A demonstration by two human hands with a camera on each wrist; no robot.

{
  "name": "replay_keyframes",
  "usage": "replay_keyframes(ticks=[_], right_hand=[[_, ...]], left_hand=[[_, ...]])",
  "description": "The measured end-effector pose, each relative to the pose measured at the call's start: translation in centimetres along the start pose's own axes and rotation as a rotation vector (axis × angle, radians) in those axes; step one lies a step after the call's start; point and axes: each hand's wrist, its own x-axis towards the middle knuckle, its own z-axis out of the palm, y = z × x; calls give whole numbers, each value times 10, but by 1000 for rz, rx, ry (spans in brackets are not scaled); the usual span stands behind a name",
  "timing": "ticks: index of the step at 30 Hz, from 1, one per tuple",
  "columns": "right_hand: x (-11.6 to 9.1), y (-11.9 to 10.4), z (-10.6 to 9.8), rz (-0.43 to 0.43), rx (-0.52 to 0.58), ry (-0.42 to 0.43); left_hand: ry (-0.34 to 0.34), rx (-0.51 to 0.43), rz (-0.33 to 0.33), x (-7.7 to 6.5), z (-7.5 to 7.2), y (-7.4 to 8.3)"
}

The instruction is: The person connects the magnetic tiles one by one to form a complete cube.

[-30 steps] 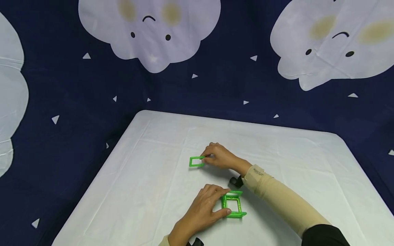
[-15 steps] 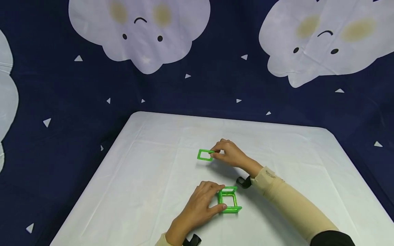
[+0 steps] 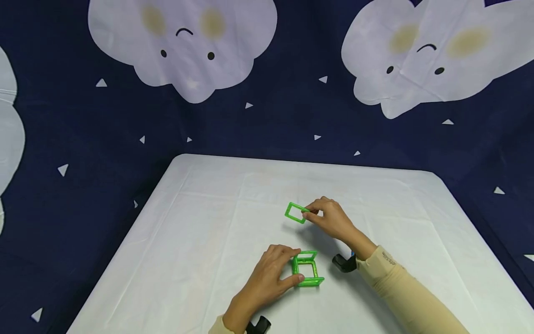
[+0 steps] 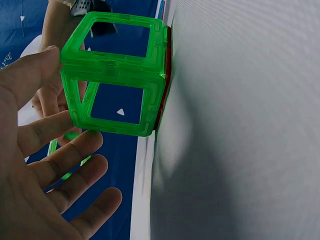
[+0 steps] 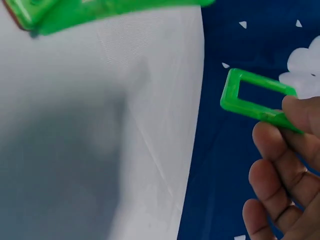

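Observation:
On the white table stands a small open box of green magnetic tiles (image 3: 310,281), with upright walls around a hollow middle. My left hand (image 3: 269,277) holds it from the left, thumb at the near corner and index finger at the far corner. In the left wrist view the box (image 4: 112,70) shows a red piece (image 4: 166,80) along its table side. Farther back, my right hand (image 3: 332,220) pinches a single green magnetic tile (image 3: 288,210) by one edge, tilted above the table. The right wrist view shows this square-framed tile (image 5: 230,92) between thumb and fingers.
A white cloth covers the table (image 3: 200,222), whose far edge is rounded at the corners. Behind it hangs a dark blue curtain (image 3: 292,125) with clouds and small triangles. Black wrist mounts (image 3: 344,263) sit close to the tabletop.
The right hand has moved to the right with its magnetic tile, lifting and tilting it. The left hand stays on the tile box. The head view has shifted slightly.

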Motion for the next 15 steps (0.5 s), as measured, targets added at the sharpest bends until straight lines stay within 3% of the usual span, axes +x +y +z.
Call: replay_keyframes(ticks=[10, 15], right_hand=[[-46, 5, -7, 97, -55, 145], [-65, 9, -5, 99, -97, 219]], left_hand=[[2, -2, -2, 0, 2, 1], [2, -3, -5, 0, 2, 1]])
